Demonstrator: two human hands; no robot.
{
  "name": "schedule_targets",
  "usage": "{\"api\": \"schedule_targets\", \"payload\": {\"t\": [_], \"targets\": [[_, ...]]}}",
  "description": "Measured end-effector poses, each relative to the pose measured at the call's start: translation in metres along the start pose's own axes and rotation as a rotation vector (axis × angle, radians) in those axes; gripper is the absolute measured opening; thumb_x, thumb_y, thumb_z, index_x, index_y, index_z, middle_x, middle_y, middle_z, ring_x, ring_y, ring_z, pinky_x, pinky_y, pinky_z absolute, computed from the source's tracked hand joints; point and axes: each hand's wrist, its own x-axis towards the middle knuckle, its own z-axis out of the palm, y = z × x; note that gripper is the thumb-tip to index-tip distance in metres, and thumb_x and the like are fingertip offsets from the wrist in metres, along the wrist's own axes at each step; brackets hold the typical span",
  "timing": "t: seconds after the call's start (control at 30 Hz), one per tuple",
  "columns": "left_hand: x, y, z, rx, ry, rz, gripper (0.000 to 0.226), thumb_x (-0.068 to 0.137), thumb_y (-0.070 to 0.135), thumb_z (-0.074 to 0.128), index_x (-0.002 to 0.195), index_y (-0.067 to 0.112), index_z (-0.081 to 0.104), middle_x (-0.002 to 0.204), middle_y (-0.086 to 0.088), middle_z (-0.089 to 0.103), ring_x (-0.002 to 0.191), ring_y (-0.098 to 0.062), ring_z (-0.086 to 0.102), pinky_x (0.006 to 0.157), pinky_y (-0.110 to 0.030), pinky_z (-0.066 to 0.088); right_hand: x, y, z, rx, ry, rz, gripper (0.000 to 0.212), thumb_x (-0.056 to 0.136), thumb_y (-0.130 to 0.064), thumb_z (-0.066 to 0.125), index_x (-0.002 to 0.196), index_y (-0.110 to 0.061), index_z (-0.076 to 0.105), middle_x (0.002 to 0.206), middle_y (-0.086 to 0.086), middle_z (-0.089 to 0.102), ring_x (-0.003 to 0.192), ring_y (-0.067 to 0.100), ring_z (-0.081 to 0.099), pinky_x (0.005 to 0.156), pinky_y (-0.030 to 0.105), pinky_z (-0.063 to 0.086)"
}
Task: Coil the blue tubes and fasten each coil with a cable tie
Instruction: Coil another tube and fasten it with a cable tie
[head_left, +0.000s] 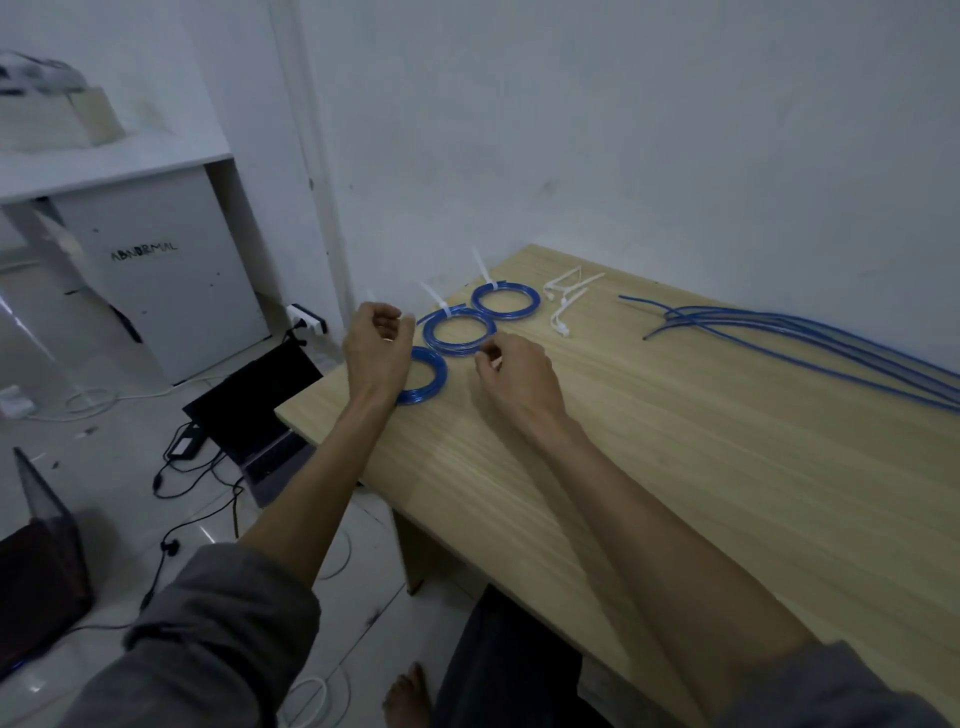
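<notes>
Three blue tube coils lie at the left end of the wooden table (675, 467): a far coil (501, 301), a middle coil (460, 330) and a near coil (434, 376). The far and middle coils each have a white tie tail sticking up. My left hand (376, 343) hovers over the near coil with its fingers curled, pinching that coil's white cable tie (370, 294), whose tail shows behind the hand. My right hand (511, 371) is just right of the coils, fingers loosely curled, with nothing visible in it. Straight blue tubes (805, 338) lie at the back right.
Loose white cable ties (566, 304) lie behind the coils near the wall. The table's left edge is right under my left wrist. On the floor to the left are a laptop (254, 395), cables and a white cabinet (156, 280).
</notes>
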Motion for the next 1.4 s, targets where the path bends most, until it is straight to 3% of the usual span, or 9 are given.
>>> {"api": "schedule_targets", "payload": {"t": [0.17, 0.3, 0.4, 0.57, 0.7, 1.0, 1.17, 1.3, 1.4], "targets": [[-0.015, 0.018, 0.031, 0.045, -0.266, 0.125, 0.01, 0.092, 0.023, 0.069, 0.092, 0.014, 0.065, 0.083, 0.005, 0.064, 0.072, -0.003, 0.057, 0.063, -0.009, 0.044, -0.009, 0.023, -0.053, -0.071, -0.016, -0.017, 0.021, 0.096, -0.032, 0.058, 0.103, -0.018, 0.071, 0.101, -0.002, 0.072, 0.089, 0.02, 0.067, 0.082, 0.042, 0.056], [-0.027, 0.03, 0.063, 0.114, -0.52, 0.206, 0.011, 0.091, 0.03, 0.07, 0.087, 0.022, 0.066, 0.085, 0.006, 0.068, 0.078, -0.008, 0.063, 0.072, -0.019, 0.05, -0.027, 0.047, -0.098, -0.127, -0.049, -0.024, 0.02, 0.094, -0.033, 0.059, 0.106, -0.022, 0.07, 0.098, -0.007, 0.073, 0.089, 0.018, 0.067, 0.084, 0.039, 0.055], [-0.049, 0.048, 0.094, 0.14, -0.662, 0.287, 0.01, 0.091, 0.029, 0.071, 0.087, 0.021, 0.066, 0.084, 0.008, 0.068, 0.075, -0.004, 0.062, 0.068, -0.012, 0.048, -0.05, 0.079, -0.134, -0.182, -0.058, -0.011, 0.019, 0.094, -0.032, 0.06, 0.109, -0.023, 0.068, 0.096, -0.008, 0.071, 0.086, 0.017, 0.066, 0.082, 0.04, 0.055], [-0.088, 0.07, 0.155, 0.126, -0.825, 0.35, 0.007, 0.09, 0.025, 0.07, 0.085, 0.022, 0.067, 0.083, 0.003, 0.07, 0.073, -0.011, 0.063, 0.065, -0.021, 0.047, -0.099, 0.147, -0.182, -0.465, -0.007, 0.145, 0.026, 0.097, -0.033, 0.054, 0.116, -0.02, 0.065, 0.112, -0.001, 0.068, 0.103, 0.025, 0.063, 0.082, 0.036, 0.05], [-0.122, 0.084, 0.208, 0.127, -0.875, 0.465, 0.005, 0.089, 0.023, 0.069, 0.089, 0.019, 0.067, 0.085, 0.003, 0.066, 0.075, -0.012, 0.061, 0.073, -0.028, 0.05, -0.125, 0.196, -0.205, -0.562, 0.183, 0.288, 0.027, 0.098, -0.033, 0.05, 0.112, -0.017, 0.067, 0.109, 0.004, 0.066, 0.1, 0.028, 0.061, 0.081, 0.039, 0.051], [-0.161, 0.11, 0.312, 0.331, -0.837, 0.675, 0.029, 0.094, 0.022, 0.06, 0.122, 0.015, 0.06, 0.127, -0.01, 0.053, 0.12, -0.029, 0.049, 0.091, -0.043, 0.048, -0.106, 0.253, -0.234, -0.596, 0.248, 0.438, 0.028, 0.097, -0.033, 0.05, 0.107, -0.014, 0.068, 0.115, 0.008, 0.062, 0.112, 0.03, 0.052, 0.09, 0.043, 0.042], [-0.152, 0.109, 0.36, 0.554, -0.847, 0.733, 0.049, 0.101, 0.032, 0.047, 0.149, 0.023, 0.044, 0.153, -0.01, 0.044, 0.143, -0.032, 0.036, 0.115, -0.046, 0.025, -0.109, 0.261, -0.233, -0.56, 0.277, 0.475, 0.028, 0.096, -0.035, 0.051, 0.105, -0.015, 0.068, 0.114, 0.008, 0.062, 0.111, 0.031, 0.053, 0.091, 0.044, 0.042], [-0.149, 0.104, 0.375, 0.555, -0.844, 0.722, 0.059, 0.094, 0.046, 0.032, 0.141, 0.016, 0.052, 0.141, -0.012, 0.056, 0.133, -0.032, 0.048, 0.113, -0.045, 0.026, -0.107, 0.268, -0.233, -0.577, 0.292, 0.482, 0.028, 0.095, -0.036, 0.049, 0.106, -0.017, 0.067, 0.116, 0.005, 0.061, 0.113, 0.028, 0.051, 0.093, 0.044, 0.041], [-0.146, 0.106, 0.377, 0.541, -0.797, 0.679, 0.05, 0.098, 0.041, 0.046, 0.141, 0.016, 0.053, 0.13, -0.015, 0.06, 0.123, -0.037, 0.052, 0.107, -0.046, 0.031, -0.106, 0.272, -0.235, -0.583, 0.315, 0.486, 0.028, 0.096, -0.036, 0.049, 0.106, -0.018, 0.067, 0.115, 0.005, 0.062, 0.112, 0.028, 0.052, 0.091, 0.043, 0.042]]}}
